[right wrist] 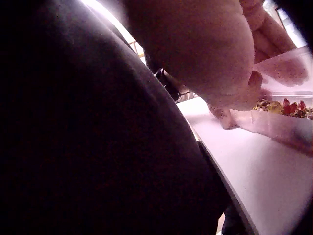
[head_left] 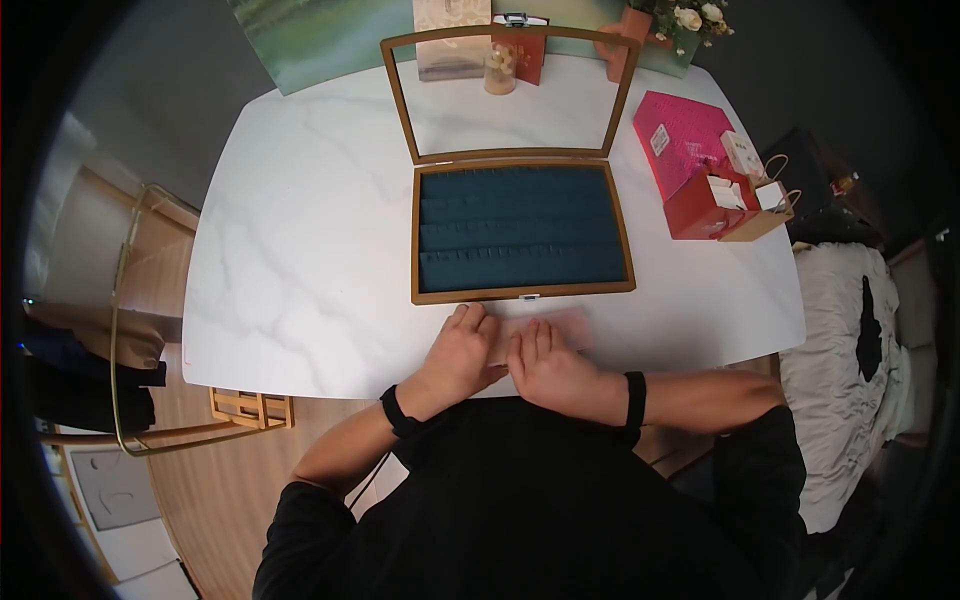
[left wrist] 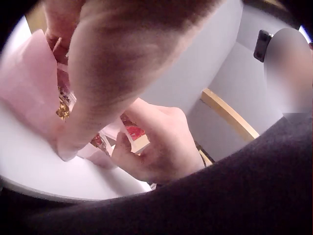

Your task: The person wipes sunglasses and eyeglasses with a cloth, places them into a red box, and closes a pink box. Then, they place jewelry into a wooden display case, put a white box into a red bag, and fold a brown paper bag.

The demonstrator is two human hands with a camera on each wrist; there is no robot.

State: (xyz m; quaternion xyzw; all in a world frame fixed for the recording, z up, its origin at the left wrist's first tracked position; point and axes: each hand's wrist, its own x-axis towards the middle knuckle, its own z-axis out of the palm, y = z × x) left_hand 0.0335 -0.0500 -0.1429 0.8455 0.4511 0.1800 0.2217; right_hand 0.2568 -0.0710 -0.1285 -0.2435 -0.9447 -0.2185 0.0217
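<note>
Near the front edge of the table, both hands are on a translucent pink plastic box (head_left: pixel 573 325). My left hand (head_left: pixel 460 350) grips its left end, thumb along the near side. From the right, my right hand (head_left: pixel 560 378) holds the box with bent fingers. The right wrist view shows the pink lid (right wrist: pixel 288 66) tilted up over the box wall (right wrist: pixel 269 123), with small gold and red ornaments (right wrist: pixel 288 107) inside. Just beyond the hands lies a wooden display case (head_left: pixel 523 296), its glass lid raised and its dark green slotted lining (head_left: pixel 520 225) showing.
To the right on the white table (head_left: pixel 300 240) stand a pink box (head_left: pixel 680 135), a red box (head_left: pixel 700 215) and a paper bag (head_left: pixel 760 222). Behind the case are a glass dome (head_left: pixel 500 70), cards and a flower vase (head_left: pixel 628 45). A bed (head_left: pixel 835 400) is at far right.
</note>
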